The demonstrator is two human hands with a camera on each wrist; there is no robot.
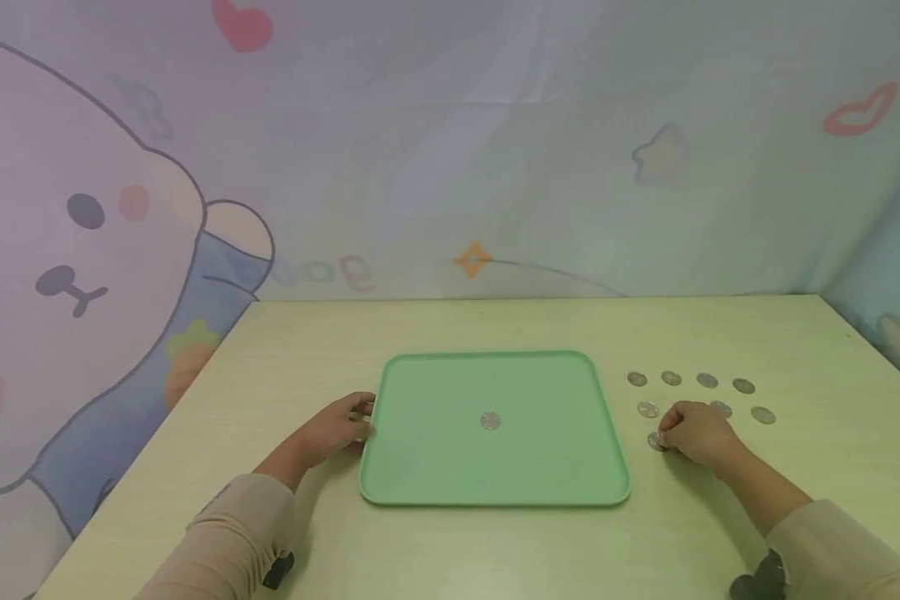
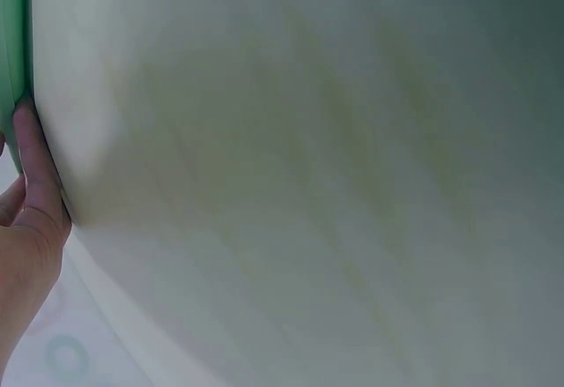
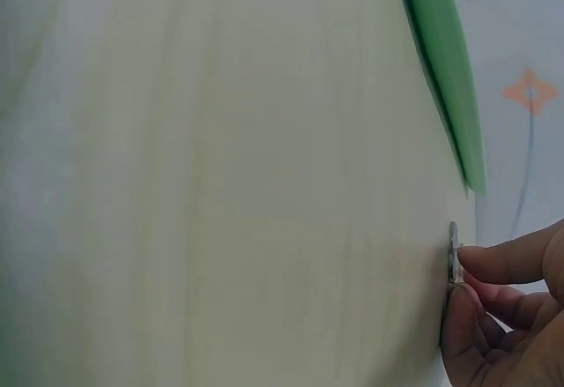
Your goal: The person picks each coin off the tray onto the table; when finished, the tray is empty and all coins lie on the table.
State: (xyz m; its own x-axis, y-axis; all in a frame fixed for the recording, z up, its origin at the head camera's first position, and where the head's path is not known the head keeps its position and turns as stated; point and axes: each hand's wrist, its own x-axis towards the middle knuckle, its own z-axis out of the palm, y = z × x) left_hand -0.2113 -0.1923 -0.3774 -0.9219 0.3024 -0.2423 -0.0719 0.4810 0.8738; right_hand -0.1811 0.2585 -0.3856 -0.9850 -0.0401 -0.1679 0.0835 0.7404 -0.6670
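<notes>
A silvery coin is at the fingertips of my right hand, close over the table right of the tray. Thumb and finger pinch it; the right wrist view shows the coin nearly edge-on between the tips. My left hand is beside the light green tray, its fingertips touching the left rim. In the left wrist view, a finger lies along the outer side of the tray. Another coin lies flat near the tray's middle.
Several coins lie in rows right of the tray, among them a back-row coin and a far-right coin. The right hand partly covers this group. Behind the pale wooden table hangs a printed cloth with cartoon figures.
</notes>
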